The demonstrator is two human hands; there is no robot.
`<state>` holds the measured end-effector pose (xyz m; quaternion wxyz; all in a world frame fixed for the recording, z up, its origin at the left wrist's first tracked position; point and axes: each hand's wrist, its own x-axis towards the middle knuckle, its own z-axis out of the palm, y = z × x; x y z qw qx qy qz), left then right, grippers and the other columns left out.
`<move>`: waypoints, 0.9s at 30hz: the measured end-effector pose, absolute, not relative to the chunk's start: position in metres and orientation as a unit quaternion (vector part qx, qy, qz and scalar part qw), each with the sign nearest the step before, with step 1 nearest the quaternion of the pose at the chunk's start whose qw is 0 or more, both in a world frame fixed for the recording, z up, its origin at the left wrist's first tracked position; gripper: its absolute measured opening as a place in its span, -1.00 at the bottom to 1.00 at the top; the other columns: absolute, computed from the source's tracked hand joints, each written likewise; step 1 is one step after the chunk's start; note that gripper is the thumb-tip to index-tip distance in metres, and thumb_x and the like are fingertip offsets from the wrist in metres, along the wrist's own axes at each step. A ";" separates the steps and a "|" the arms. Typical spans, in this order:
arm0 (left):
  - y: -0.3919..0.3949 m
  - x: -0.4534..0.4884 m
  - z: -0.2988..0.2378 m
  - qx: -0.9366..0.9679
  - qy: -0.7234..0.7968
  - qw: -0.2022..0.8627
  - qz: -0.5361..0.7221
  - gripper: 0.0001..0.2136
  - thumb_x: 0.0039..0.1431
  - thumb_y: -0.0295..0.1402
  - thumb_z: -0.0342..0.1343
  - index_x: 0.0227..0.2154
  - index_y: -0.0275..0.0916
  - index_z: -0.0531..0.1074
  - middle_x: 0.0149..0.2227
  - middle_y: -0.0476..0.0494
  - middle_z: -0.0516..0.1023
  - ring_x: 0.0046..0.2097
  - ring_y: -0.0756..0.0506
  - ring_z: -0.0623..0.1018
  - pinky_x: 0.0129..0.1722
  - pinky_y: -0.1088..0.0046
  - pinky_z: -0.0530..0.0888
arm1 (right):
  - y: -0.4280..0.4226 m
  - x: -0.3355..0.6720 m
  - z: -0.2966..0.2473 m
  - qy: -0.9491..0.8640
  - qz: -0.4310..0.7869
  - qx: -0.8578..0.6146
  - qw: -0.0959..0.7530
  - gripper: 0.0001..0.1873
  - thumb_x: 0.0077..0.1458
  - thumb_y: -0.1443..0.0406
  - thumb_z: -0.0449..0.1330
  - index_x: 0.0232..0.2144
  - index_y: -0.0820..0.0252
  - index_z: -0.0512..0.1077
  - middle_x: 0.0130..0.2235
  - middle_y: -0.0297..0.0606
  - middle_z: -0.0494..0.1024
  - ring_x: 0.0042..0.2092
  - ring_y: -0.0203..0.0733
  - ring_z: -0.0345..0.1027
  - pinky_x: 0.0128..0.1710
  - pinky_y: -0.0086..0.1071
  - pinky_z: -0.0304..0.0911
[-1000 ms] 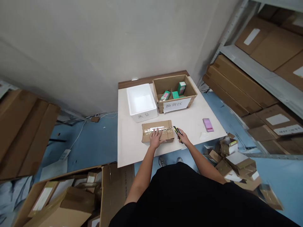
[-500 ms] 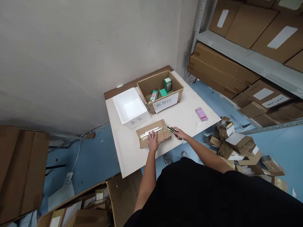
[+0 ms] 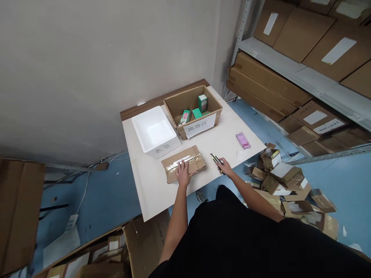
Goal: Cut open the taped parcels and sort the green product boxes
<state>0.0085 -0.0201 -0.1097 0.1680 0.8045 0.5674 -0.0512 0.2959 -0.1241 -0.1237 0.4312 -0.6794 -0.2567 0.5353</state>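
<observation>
A small cardboard box (image 3: 192, 158) with clear tape along its top lies near the table's front edge. My left hand (image 3: 183, 175) rests on its top and front edge, fingers spread out. To the right of the box, my right hand (image 3: 225, 167) is wrapped round a black and yellow utility knife (image 3: 216, 159). The knife's tip points up and left, apart from the box. Behind the box are a white bin (image 3: 166, 148) with handwriting on its front and a larger open cardboard box (image 3: 185, 134) with several green packs (image 3: 203, 103) in it.
A blurred pink object (image 3: 242, 140) lies on the right of the white table (image 3: 150, 197). Opened cartons (image 3: 285, 173) are heaped on the floor at right, beside shelving (image 3: 278, 58) stacked with boxes. More boxes (image 3: 104, 266) fill a large carton at lower left.
My right hand with the utility knife has moved away from the box's right end. My left hand stays on the box. The view has shifted slightly.
</observation>
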 end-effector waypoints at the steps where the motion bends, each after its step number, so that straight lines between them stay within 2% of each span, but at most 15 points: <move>1: -0.019 0.009 -0.110 0.802 0.572 0.165 -0.050 -0.15 0.33 0.28 0.03 0.55 0.04 0.05 0.61 -0.14 -0.09 0.60 -0.34 -0.13 0.50 -0.01 0.06 | -0.123 0.299 -0.129 -0.229 0.511 -0.697 0.448 -0.55 0.11 -0.07 0.29 -0.15 0.03 0.28 -0.57 -0.55 0.44 -0.65 -0.30 0.25 -0.62 -0.47 0.22; 5: -0.019 0.012 -0.113 0.797 0.581 0.160 -0.051 -0.17 0.36 0.26 0.01 0.55 0.00 0.07 0.61 -0.16 -0.08 0.60 -0.34 -0.11 0.50 -0.02 0.07 | -0.113 0.327 -0.148 -0.167 0.456 -0.745 0.459 -0.56 0.08 -0.07 0.29 -0.35 0.01 0.17 -0.56 -0.48 0.44 -0.57 -0.25 0.37 -0.56 -0.46 0.29; 9: -0.028 0.019 -0.112 0.786 0.596 0.152 -0.059 -0.20 0.38 0.20 0.02 0.56 0.01 0.03 0.61 -0.15 -0.09 0.60 -0.35 -0.13 0.50 -0.05 0.07 | -0.094 0.373 -0.169 -0.177 0.418 -0.779 0.432 -0.62 0.08 -0.05 0.28 -0.40 0.05 0.28 -0.50 -0.42 0.47 -0.47 -0.23 0.44 -0.52 -0.48 0.28; 11: -0.034 0.025 -0.111 0.777 0.609 0.145 -0.066 -0.21 0.39 0.17 0.03 0.56 0.02 0.02 0.61 -0.14 -0.12 0.60 -0.36 -0.15 0.50 -0.07 0.07 | -0.082 0.395 -0.181 -0.201 0.400 -0.807 0.385 -0.63 0.10 -0.05 0.27 -0.39 0.09 0.37 -0.44 -0.36 0.54 -0.39 -0.21 0.50 -0.46 -0.48 0.31; 14: -0.040 0.031 -0.109 0.768 0.621 0.135 -0.077 -0.23 0.40 0.15 0.03 0.56 0.02 0.03 0.61 -0.12 -0.11 0.60 -0.35 -0.15 0.50 -0.04 0.07 | -0.064 0.422 -0.198 -0.237 0.380 -0.856 0.258 -0.69 0.15 0.02 0.27 -0.36 0.14 0.49 -0.34 -0.25 0.63 -0.26 -0.14 0.58 -0.33 -0.44 0.35; 16: -0.040 0.031 -0.109 0.765 0.625 0.134 -0.080 -0.23 0.39 0.16 0.05 0.55 0.03 0.07 0.61 -0.12 -0.09 0.60 -0.34 -0.13 0.51 -0.01 0.07 | -0.055 0.435 -0.205 -0.256 0.381 -0.865 0.203 -0.72 0.16 0.07 0.27 -0.33 0.16 0.56 -0.27 -0.18 0.66 -0.18 -0.05 0.61 -0.23 -0.36 0.39; 18: -0.039 0.029 -0.109 0.763 0.626 0.139 -0.078 -0.21 0.37 0.19 0.07 0.54 0.03 0.10 0.61 -0.13 -0.07 0.60 -0.36 -0.11 0.50 0.00 0.08 | -0.049 0.442 -0.208 -0.269 0.381 -0.865 0.186 -0.71 0.18 0.11 0.25 -0.22 0.18 0.61 -0.17 -0.06 0.68 -0.07 0.05 0.61 -0.11 -0.25 0.42; 22: -0.040 0.036 -0.111 0.752 0.638 0.154 -0.063 -0.18 0.33 0.23 0.09 0.54 0.01 0.12 0.60 -0.17 -0.04 0.59 -0.40 -0.08 0.48 -0.04 0.12 | -0.051 0.429 -0.199 -0.328 0.294 -0.880 0.180 -0.55 0.22 0.21 0.20 0.10 0.27 0.55 0.12 0.15 0.58 0.17 0.15 0.49 0.13 -0.10 0.36; 24: -0.047 0.049 -0.111 0.734 0.659 0.156 -0.050 -0.16 0.31 0.25 0.10 0.53 -0.02 0.14 0.60 -0.21 -0.03 0.59 -0.42 -0.06 0.47 -0.06 0.14 | -0.056 0.405 -0.188 -0.376 0.313 -0.848 0.204 -0.51 0.25 0.21 0.18 0.18 0.26 0.49 0.09 0.07 0.60 0.14 0.09 0.52 0.14 -0.15 0.38; 27: -0.057 0.072 -0.108 0.700 0.695 0.163 -0.035 -0.14 0.28 0.26 0.13 0.51 -0.07 0.18 0.59 -0.28 0.00 0.57 -0.47 0.00 0.44 -0.13 0.18 | -0.063 0.350 -0.171 -0.421 0.479 -0.733 0.238 -0.39 0.33 0.06 0.18 0.34 0.11 0.33 -0.13 -0.23 0.66 -0.22 -0.12 0.63 -0.10 -0.29 0.49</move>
